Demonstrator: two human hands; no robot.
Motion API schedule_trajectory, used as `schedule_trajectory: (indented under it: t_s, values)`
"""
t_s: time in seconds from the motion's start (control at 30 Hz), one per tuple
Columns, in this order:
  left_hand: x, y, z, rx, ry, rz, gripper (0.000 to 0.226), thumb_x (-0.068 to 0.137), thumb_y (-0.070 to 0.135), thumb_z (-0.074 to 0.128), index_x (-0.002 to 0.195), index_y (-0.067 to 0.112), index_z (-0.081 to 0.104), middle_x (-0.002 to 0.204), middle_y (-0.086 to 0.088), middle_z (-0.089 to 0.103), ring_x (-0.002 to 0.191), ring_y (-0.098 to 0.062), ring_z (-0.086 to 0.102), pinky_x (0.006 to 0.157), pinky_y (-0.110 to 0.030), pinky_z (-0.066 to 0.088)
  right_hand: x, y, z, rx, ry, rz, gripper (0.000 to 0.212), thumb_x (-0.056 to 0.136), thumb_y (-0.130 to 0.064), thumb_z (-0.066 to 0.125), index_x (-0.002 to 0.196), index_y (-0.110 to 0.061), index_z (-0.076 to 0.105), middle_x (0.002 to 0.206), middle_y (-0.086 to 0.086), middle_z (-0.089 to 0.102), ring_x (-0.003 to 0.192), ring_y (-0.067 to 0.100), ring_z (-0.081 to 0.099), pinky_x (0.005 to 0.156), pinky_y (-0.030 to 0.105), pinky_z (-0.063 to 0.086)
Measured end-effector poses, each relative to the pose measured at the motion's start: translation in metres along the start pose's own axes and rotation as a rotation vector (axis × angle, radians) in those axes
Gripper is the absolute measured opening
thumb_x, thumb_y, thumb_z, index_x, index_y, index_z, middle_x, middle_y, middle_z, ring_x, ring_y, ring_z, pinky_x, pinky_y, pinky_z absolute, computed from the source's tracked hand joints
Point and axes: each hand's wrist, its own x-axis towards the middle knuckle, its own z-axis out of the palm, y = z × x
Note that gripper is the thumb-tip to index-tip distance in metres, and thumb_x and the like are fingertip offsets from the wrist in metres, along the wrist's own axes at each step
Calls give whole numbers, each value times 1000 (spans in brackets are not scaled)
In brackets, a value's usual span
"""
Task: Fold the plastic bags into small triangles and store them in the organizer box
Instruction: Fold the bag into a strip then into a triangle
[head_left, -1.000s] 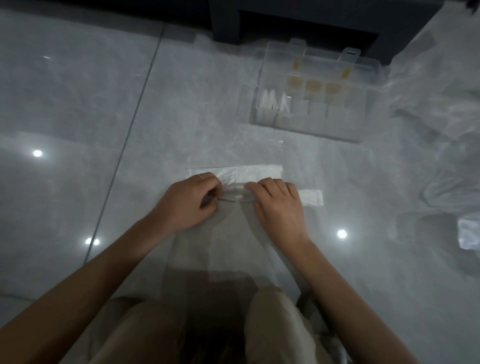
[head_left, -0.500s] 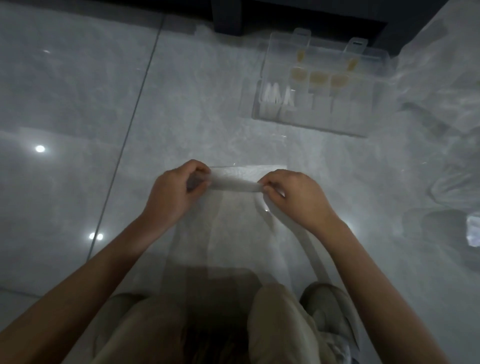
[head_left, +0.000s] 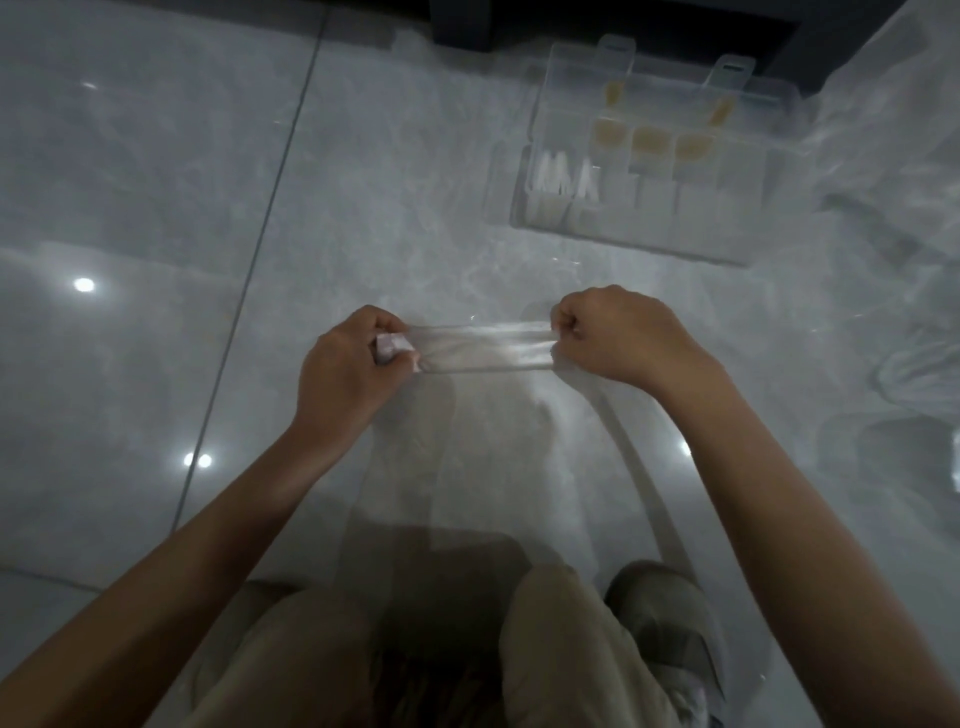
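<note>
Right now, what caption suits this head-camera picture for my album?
Left hand and right hand pinch a clear plastic bag stretched between them; the organizer box sits beyond on the tiled floor.

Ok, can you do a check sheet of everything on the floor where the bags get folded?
Surface: glossy grey tile floor, lamp reflections.
Job's things: clear plastic bag stretched between both hands; organizer box beyond, white folded triangles in its left compartments.
Clutter: loose plastic bags at the right.
Grips: left hand and right hand each pinch a bag end.
Cables: nothing seen.
Surroundings: dark furniture behind the box.
</note>
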Motion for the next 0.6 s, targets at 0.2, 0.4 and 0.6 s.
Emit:
schedule_trajectory:
  t_s: [0.2, 0.4, 0.6]
  values:
    - [2, -1, 0, -25, -20, -19, 13, 79, 18, 72, 89, 18, 64, 80, 7, 62, 76, -12, 58, 67, -23, 37, 2, -6, -6, -50, -30, -28, 32, 89, -49, 60, 91, -17, 65, 94, 0, 63, 90, 22, 59, 69, 30, 38]
    - [4, -2, 1, -71, -28, -27, 12, 80, 16, 73, 85, 18, 62, 78, 6, 61, 68, -4, 54, 59, -8, 36, 10, -2, -1, 83, 26, 110, 22, 87, -35, 62, 70, -22, 62, 78, -3, 59, 79, 20, 57, 59, 27, 31]
    - [5, -2, 0, -92, -13, -42, 11, 81, 19, 74, 82, 17, 63, 76, 8, 62, 72, -11, 60, 64, -21, 44, 13, 0, 2, 143, 39, 183, 34, 88, -43, 64, 62, -25, 50, 79, -4, 56, 77, 19, 53, 60, 27, 30]
